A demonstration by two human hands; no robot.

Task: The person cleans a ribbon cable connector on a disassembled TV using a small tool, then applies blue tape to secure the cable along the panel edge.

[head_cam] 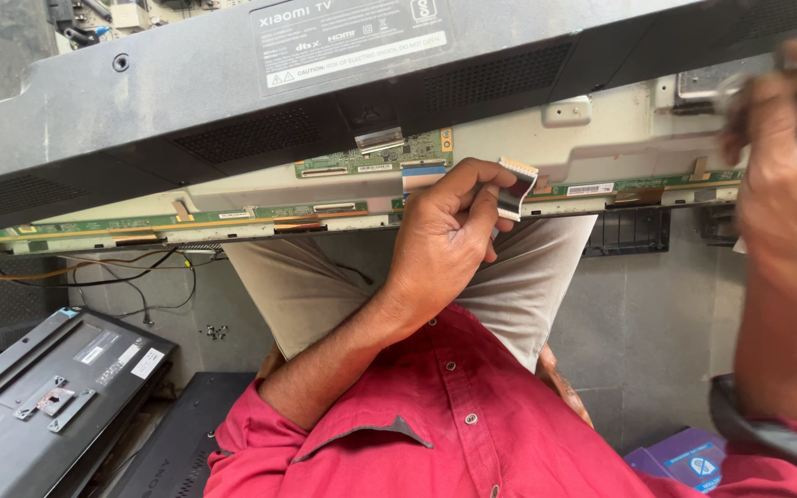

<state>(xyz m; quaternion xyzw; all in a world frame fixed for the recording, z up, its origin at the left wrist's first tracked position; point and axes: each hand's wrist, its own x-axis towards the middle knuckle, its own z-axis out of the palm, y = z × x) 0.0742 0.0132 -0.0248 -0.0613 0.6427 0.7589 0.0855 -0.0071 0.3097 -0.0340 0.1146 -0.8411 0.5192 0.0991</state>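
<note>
- The television back cover (186, 101) is the biggest thing. It is dark grey plastic and lies tilted across the top of the view, with a pale label on it.
- Just under the cover's lower edge, the pale metal panel (509, 138) shows, with a long green circuit strip (371, 157) running along it.
- Below the cover, on the left side, a second dark television (48, 397) lies flat on the floor.
- Below the cover, in the middle, the left hand (440, 235) reaches up. Its thumb and fingers pinch the flat ribbon cable (514, 189), which stands just under the panel's edge and beside the green strip.
- At the cover's right end, the right hand (791, 138) is blurred. Its fingers are curled near a pale thing at the panel corner, but I cannot tell if they grip it.
</note>
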